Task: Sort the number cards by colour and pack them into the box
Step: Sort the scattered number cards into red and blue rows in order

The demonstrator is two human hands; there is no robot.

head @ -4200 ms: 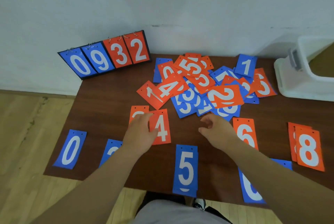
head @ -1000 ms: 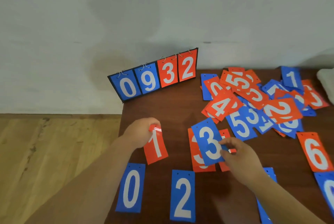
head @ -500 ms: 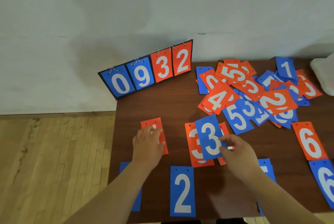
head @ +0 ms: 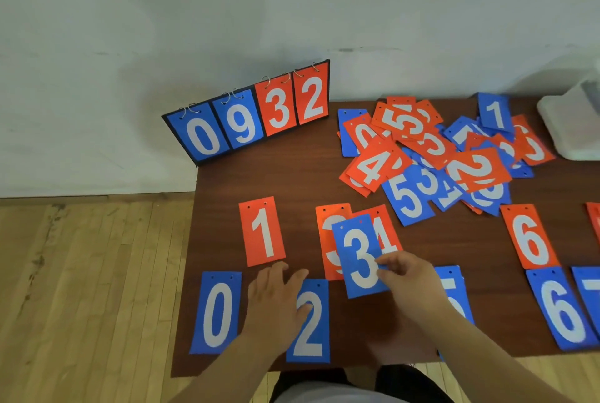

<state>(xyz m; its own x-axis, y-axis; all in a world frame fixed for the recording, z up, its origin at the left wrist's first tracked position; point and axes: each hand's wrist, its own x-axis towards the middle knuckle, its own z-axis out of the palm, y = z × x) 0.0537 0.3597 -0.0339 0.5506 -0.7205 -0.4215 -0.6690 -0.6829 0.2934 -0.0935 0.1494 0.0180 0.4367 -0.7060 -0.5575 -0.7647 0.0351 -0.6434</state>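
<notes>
From the head camera, your right hand (head: 409, 282) sits at lower centre of the frame, thumb and fingers pinched on the right edge of a blue 3 card (head: 358, 256), which lies tilted over two orange cards (head: 331, 224). Your left hand (head: 276, 298) lies flat with fingers spread and loose, holding nothing, its fingertips (head: 281, 267) just below an orange 1 card (head: 262, 232) and its side over a blue 2 card (head: 310, 328). A blue 0 card (head: 217, 313) lies just left of that hand. The unsorted heap of cards (head: 431, 152) fills the upper right of the brown table (head: 259, 181). The white box (head: 571, 123) shows at the right edge, cut off. A flip scoreboard (head: 250, 113) reading 0932 stands at the table's far left corner
</notes>
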